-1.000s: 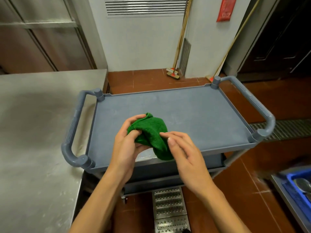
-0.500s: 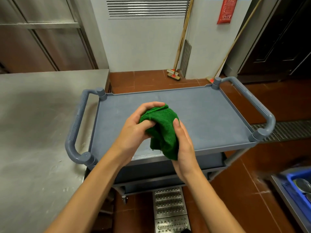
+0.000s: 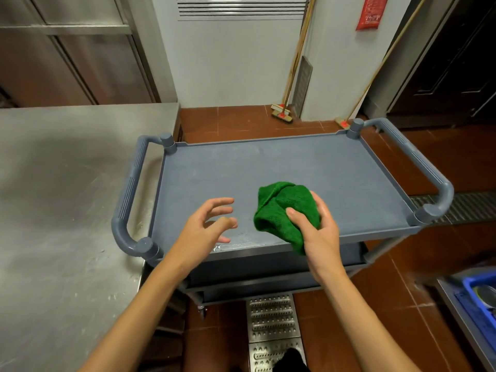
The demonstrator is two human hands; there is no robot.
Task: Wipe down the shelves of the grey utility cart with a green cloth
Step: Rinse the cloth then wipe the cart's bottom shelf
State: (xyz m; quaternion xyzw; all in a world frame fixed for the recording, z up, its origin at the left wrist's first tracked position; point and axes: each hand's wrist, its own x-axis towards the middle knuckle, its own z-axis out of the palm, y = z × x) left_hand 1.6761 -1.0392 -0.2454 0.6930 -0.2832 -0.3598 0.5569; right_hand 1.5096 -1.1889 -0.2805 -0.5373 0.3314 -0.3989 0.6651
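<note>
Grey cart top shelf (image 3: 308, 167) bare beyond hands, right hand (image 3: 318, 232) gripping green cloth (image 3: 284, 210), left hand (image 3: 205, 228) spread, empty.

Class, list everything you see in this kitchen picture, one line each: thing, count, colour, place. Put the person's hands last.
utility cart: one, grey, centre, right of the table
cart handles: two, grey, one at each end
cloth: one, green, over the top shelf's near side
steel table: one, silver, left
brooms: two, wooden handles, leaning on the far wall
sign: one, red, high on the wall
vent: one, white, top centre
floor grate plates: two, silver, bottom centre
crate: one, blue, bottom right
left hand: one, fingers spread, holding nothing, above the shelf
right hand: one, grips the cloth
</note>
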